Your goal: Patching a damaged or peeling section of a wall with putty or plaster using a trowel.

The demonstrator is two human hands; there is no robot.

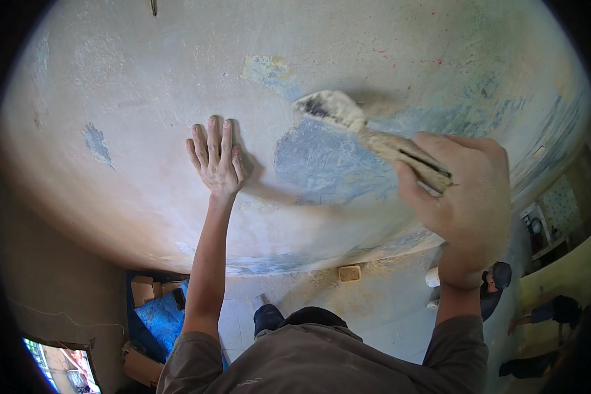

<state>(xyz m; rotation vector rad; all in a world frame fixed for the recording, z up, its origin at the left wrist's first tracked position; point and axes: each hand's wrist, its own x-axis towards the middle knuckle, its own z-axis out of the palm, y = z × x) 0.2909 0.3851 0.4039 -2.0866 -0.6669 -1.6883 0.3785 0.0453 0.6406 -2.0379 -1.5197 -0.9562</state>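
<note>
My left hand [218,161] rests against the pale, patchy wall [138,79], fingers stretched out and slightly apart, left of a large blue-grey patch where the coating looks worn. My right hand [459,190] grips the handle of a grimy scraper [328,108], whose short blade, crusted with whitish material, points up and left over that patch. The hand and tool are slightly blurred, and I cannot tell whether the blade touches the wall.
A small tray [349,273] sits on the tiled floor [381,312] by the wall's foot. Cardboard boxes [144,368] and blue sheeting [157,315] lie lower left. At lower right are a person in a dark cap [496,289] and other people [551,315].
</note>
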